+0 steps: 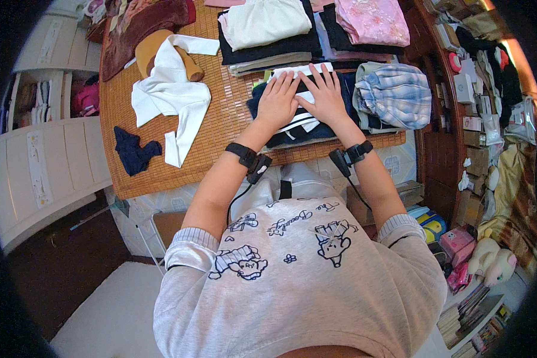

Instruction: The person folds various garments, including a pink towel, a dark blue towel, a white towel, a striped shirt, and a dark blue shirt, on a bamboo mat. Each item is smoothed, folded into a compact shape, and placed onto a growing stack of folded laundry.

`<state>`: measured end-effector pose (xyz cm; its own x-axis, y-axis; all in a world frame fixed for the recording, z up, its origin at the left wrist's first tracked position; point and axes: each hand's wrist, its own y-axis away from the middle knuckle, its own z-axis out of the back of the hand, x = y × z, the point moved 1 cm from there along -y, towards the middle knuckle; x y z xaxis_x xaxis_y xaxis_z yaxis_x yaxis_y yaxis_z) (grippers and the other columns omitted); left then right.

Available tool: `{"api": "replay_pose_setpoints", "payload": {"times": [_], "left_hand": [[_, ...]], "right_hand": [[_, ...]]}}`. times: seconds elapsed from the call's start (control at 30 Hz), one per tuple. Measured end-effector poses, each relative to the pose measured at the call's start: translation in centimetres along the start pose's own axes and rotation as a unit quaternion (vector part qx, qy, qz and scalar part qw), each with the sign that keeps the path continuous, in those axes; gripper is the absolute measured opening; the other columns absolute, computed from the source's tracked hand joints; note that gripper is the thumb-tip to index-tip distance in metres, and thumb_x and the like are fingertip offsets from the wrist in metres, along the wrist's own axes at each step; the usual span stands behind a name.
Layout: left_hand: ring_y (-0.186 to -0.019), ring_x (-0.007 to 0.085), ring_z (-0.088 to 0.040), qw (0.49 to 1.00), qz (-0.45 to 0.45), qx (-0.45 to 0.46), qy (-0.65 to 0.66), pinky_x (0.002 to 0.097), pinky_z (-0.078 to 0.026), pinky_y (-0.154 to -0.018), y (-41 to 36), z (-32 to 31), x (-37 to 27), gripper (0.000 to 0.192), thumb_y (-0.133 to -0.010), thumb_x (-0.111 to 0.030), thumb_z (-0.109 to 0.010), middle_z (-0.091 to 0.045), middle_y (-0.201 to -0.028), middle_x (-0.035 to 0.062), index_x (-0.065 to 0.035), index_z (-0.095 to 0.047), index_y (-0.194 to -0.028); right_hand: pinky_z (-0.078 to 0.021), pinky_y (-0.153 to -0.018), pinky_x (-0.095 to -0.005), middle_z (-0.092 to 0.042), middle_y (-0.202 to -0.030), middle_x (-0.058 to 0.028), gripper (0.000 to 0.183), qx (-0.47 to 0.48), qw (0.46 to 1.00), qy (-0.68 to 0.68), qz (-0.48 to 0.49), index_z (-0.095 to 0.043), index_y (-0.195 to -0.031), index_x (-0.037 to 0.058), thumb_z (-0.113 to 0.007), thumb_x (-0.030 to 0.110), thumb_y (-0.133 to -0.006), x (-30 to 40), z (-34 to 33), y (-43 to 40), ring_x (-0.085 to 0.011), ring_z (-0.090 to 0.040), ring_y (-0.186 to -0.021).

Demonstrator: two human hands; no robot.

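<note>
Both of my hands lie flat, palms down, on a folded dark garment with white stripes [300,121] near the table's front edge. My left hand [277,99] covers its left part, and my right hand [326,96] covers the right part with fingers spread. The thumbs come close together in the middle. Neither hand grips the cloth. More dark folded cloth shows beneath the striped piece. Just right of my right hand, a blue plaid garment with a gathered waist [396,96] sits on other folded clothes.
A white long-sleeved top [172,96] lies loose at left, partly over a brown cushion-like object [154,51]. A crumpled navy cloth [135,150] is nearer. Behind my hands stand stacks topped by a white garment [266,22] and a pink garment [373,22]. All rest on a woven mat [226,116].
</note>
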<state>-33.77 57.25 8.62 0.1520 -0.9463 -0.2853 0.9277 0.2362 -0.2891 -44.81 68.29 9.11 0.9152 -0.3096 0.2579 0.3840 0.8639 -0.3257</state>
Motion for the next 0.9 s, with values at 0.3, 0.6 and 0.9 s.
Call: {"api": "replay_pose_setpoints", "payload": {"times": [0.3, 0.6, 0.9], "left_hand": [[-0.124, 0.0256, -0.030, 0.999, 0.035, 0.011, -0.039, 0.0457, -0.021, -0.101, 1.2, -2.0, 0.1, 0.051, -0.083, -0.024, -0.039, -0.033, -0.134, 0.0104, -0.0154, -0.031, -0.132], [-0.125, 0.0206, -0.030, 0.997, 0.051, 0.003, -0.052, 0.0463, -0.020, -0.101, 1.8, -4.2, 0.3, 0.052, -0.081, -0.024, -0.040, -0.033, -0.135, 0.0071, -0.0176, -0.033, -0.131], [-0.126, 0.0184, -0.028, 0.996, 0.057, -0.009, -0.067, 0.0472, -0.018, -0.102, 1.7, -4.7, 0.6, 0.052, -0.081, -0.025, -0.040, -0.032, -0.136, 0.0054, -0.0178, -0.032, -0.132]], "right_hand": [[-0.0143, -0.102, -0.0506, -0.029, -0.136, -0.0094, 0.059, -0.003, 1.000, -0.009, -0.013, -0.040, -0.127, 0.0214, -0.054, 0.045, -0.075, -0.9, -3.0, 1.2, -0.0323, -0.020, -0.127], [-0.0119, -0.102, -0.0500, -0.034, -0.133, -0.0078, 0.060, 0.018, 0.999, 0.009, -0.029, -0.039, -0.128, 0.0225, -0.053, 0.046, -0.075, -1.5, -5.0, 2.1, -0.0296, -0.022, -0.127], [-0.0120, -0.102, -0.0499, -0.034, -0.133, -0.0082, 0.059, 0.003, 0.999, 0.023, -0.022, -0.038, -0.129, 0.0231, -0.052, 0.046, -0.076, -1.5, -5.4, 1.9, -0.0297, -0.022, -0.126]]}}
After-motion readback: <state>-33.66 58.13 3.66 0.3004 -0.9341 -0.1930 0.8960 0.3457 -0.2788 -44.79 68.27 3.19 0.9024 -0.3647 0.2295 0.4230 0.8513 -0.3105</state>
